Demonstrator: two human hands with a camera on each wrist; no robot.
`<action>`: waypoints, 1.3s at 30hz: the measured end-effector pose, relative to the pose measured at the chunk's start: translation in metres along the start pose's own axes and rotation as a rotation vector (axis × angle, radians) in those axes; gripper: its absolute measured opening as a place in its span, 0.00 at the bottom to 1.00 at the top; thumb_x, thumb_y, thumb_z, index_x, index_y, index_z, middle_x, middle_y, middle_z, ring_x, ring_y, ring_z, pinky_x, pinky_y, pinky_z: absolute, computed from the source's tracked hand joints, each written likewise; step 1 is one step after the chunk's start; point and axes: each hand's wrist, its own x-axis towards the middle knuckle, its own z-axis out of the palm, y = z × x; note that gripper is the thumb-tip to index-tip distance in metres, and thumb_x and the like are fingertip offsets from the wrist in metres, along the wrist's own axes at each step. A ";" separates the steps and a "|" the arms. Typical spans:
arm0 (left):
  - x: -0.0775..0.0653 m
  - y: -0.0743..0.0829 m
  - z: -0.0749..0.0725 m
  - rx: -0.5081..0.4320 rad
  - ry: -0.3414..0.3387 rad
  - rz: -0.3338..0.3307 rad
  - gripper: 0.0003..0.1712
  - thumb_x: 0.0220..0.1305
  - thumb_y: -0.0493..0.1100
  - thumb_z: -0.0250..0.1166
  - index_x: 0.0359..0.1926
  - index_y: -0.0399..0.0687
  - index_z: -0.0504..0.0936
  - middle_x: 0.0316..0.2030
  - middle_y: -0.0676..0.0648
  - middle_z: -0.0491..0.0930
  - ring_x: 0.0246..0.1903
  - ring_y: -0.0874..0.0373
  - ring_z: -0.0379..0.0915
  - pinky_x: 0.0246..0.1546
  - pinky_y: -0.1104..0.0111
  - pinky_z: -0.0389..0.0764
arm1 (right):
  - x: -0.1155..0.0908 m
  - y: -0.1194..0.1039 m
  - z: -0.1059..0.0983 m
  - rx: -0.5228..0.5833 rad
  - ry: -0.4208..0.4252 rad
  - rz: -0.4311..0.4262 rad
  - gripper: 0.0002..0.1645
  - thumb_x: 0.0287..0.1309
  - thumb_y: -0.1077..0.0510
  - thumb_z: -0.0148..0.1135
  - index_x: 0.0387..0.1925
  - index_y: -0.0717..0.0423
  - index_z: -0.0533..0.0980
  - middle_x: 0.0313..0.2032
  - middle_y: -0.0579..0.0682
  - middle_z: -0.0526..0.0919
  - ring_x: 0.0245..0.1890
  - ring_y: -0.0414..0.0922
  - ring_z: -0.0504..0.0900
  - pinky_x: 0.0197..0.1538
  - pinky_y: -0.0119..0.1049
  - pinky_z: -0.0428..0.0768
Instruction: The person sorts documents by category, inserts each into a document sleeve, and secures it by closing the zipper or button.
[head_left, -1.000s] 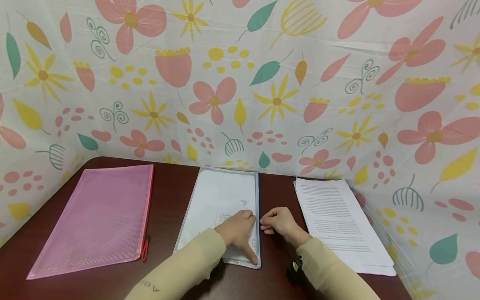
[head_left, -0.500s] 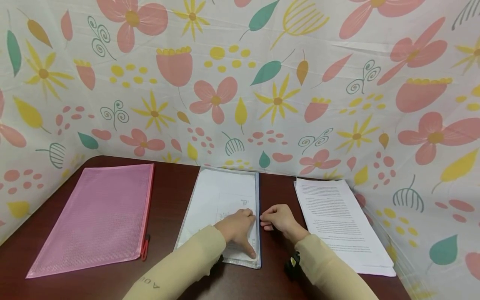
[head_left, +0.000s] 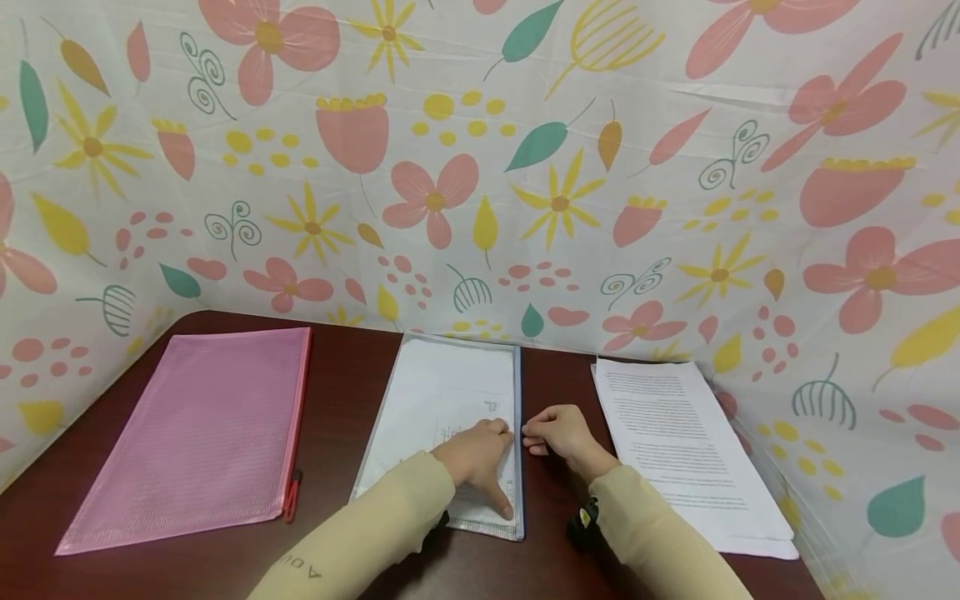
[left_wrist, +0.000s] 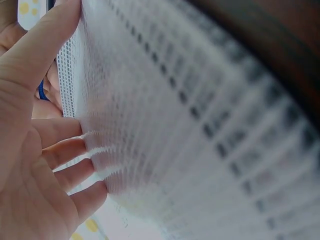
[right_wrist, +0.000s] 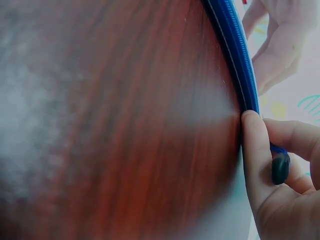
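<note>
A clear mesh zip pouch [head_left: 442, 375] with papers inside lies in the middle of the table. Spread across its near right part, my left hand [head_left: 480, 467] presses it down with the fingertips and thumb, seen close in the left wrist view on the mesh [left_wrist: 150, 100]. At the pouch's right edge runs a blue zipper [right_wrist: 235, 45]. My right hand [head_left: 558, 435] pinches at this edge between thumb and index finger. From that hand a blue cord with a dark zipper pull end [right_wrist: 280, 169] sticks out; the slider itself is hidden by the fingers.
On the left lies a pink mesh zip pouch [head_left: 202, 417] with a red zipper pull [head_left: 291, 497]. A stack of printed paper sheets [head_left: 675, 433] lies to the right, near the right forearm. Behind the table hangs a flower-patterned curtain [head_left: 480, 167].
My right hand has slid a little toward the far end along the blue zipper edge. The left hand stays pressed on the clear pouch. The head view has shifted slightly.
</note>
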 end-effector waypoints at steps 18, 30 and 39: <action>0.001 0.000 -0.001 0.006 -0.014 -0.015 0.67 0.28 0.72 0.75 0.68 0.44 0.63 0.67 0.49 0.60 0.67 0.56 0.55 0.63 0.65 0.68 | 0.013 -0.004 0.000 0.024 0.016 -0.011 0.08 0.54 0.70 0.62 0.35 0.74 0.78 0.27 0.58 0.84 0.22 0.43 0.83 0.31 0.37 0.84; 0.004 -0.001 0.004 0.016 -0.007 -0.014 0.66 0.29 0.72 0.75 0.68 0.45 0.64 0.66 0.50 0.61 0.68 0.56 0.54 0.63 0.67 0.67 | 0.022 -0.005 -0.002 0.012 0.031 -0.020 0.09 0.55 0.69 0.61 0.36 0.74 0.78 0.28 0.58 0.84 0.22 0.42 0.83 0.31 0.37 0.84; 0.004 -0.001 0.004 0.017 -0.015 -0.022 0.66 0.28 0.72 0.75 0.68 0.46 0.63 0.67 0.50 0.60 0.68 0.57 0.54 0.63 0.67 0.68 | 0.030 -0.008 -0.002 0.042 0.048 0.006 0.09 0.55 0.69 0.62 0.37 0.73 0.78 0.30 0.58 0.84 0.23 0.41 0.83 0.32 0.36 0.84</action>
